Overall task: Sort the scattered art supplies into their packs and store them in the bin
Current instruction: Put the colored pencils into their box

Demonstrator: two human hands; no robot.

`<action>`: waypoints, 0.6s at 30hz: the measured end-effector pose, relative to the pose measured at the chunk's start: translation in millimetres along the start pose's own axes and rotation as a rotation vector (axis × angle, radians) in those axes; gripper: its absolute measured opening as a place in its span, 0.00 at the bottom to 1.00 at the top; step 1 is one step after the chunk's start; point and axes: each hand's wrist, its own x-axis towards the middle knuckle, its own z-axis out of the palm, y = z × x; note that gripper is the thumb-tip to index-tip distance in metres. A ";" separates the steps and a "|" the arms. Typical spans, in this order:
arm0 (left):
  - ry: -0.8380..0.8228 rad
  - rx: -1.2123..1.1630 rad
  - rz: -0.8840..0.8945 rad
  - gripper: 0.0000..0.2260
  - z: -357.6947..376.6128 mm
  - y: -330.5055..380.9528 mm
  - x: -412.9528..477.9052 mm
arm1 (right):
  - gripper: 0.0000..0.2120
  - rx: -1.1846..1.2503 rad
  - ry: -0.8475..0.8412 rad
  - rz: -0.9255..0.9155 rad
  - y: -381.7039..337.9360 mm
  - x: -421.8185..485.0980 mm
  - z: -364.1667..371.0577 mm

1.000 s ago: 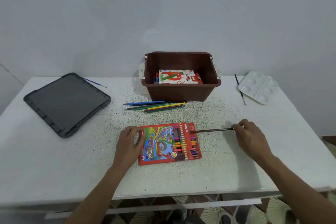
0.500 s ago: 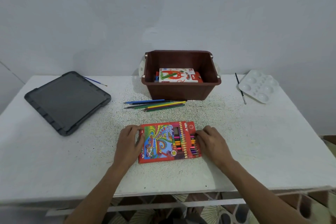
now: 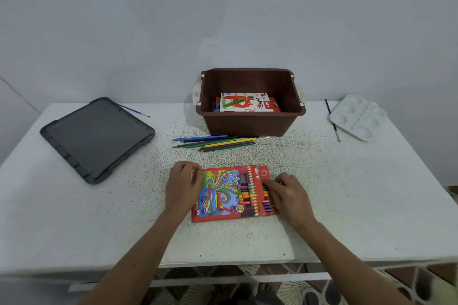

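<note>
Head view: the pencil pack [image 3: 223, 195] lies flat on the table [image 3: 347, 205], in front of the bin [image 3: 250, 124] on the person's side, printed face up w/ its window showing a row of pencils already seated.

L hand [image 3: 184, 186] curls round the pack's end that lies to the bin's left side, prob. as a brace so the card doesn't slide when stuff gets pushed in from the other end. R hand [image 3: 288, 195] sits on the opposite, open end, fingers bent down over the pencil butts. Can't tell if it pinches one pencil or just nudges the row flush.

Loose pencils [image 3: 215, 142] lie bunched just in front of the bin's front wall, btwn bin and pack, roughly parallel, tips pointing to the bin's left. Judgement: lined up that way for quick one-by-one pickup, so the pack isn't full yet.

Inside the bin an oil pastels box [image 3: 246, 103] lies flat, so one pack looks done. Dark lid [image 3: 96, 138] rests well left of the bin, a blue brush [image 3: 133, 110] poking out behind it. White palette [image 3: 358, 117] sits right of the bin, black brush [image 3: 333, 121] btwn the two. Those still need storing.
</note>
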 end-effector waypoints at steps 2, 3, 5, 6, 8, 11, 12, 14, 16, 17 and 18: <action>0.039 0.026 0.043 0.04 2.6 4.2 8.4 | 0.13 0.002 -0.011 -0.011 1.1 -1.1 -0.1; 0.052 0.047 0.084 0.05 3.5 5.9 12.8 | 0.14 0.009 -0.015 -0.013 1.5 -1.9 -0.4; 0.063 0.108 0.162 0.07 4.2 9.0 23.0 | 0.18 0.025 -0.037 -0.011 1.2 -3.6 -1.2; 0.052 0.155 0.194 0.09 4.2 11.3 28.9 | 0.19 0.035 -0.051 0.001 1.2 -4.4 -1.6; -0.018 0.283 0.259 0.12 3.7 17.0 40.3 | 0.19 0.048 -0.067 0.035 1.2 -5.5 -2.0; -0.190 0.558 0.397 0.18 4.4 23.1 51.1 | 0.18 0.055 -0.077 0.056 -1.0 -6.4 -2.9; -0.224 0.626 0.432 0.20 4.8 24.8 52.2 | 0.18 0.059 -0.078 0.056 -1.7 -6.2 -3.6; -0.245 0.716 0.464 0.23 5.3 26.8 51.9 | 0.18 0.069 -0.080 0.056 -3.0 -6.2 -5.2; -0.233 0.746 0.476 0.22 7.0 26.6 50.0 | 0.17 0.074 -0.082 0.059 -3.2 -7.6 -4.8; -0.235 0.743 0.466 0.21 7.9 26.7 49.3 | 0.17 0.077 -0.084 0.061 -3.1 -8.4 -4.9; -0.243 0.737 0.444 0.19 8.0 26.8 49.2 | 0.17 0.081 -0.085 0.060 -3.1 -8.9 -4.7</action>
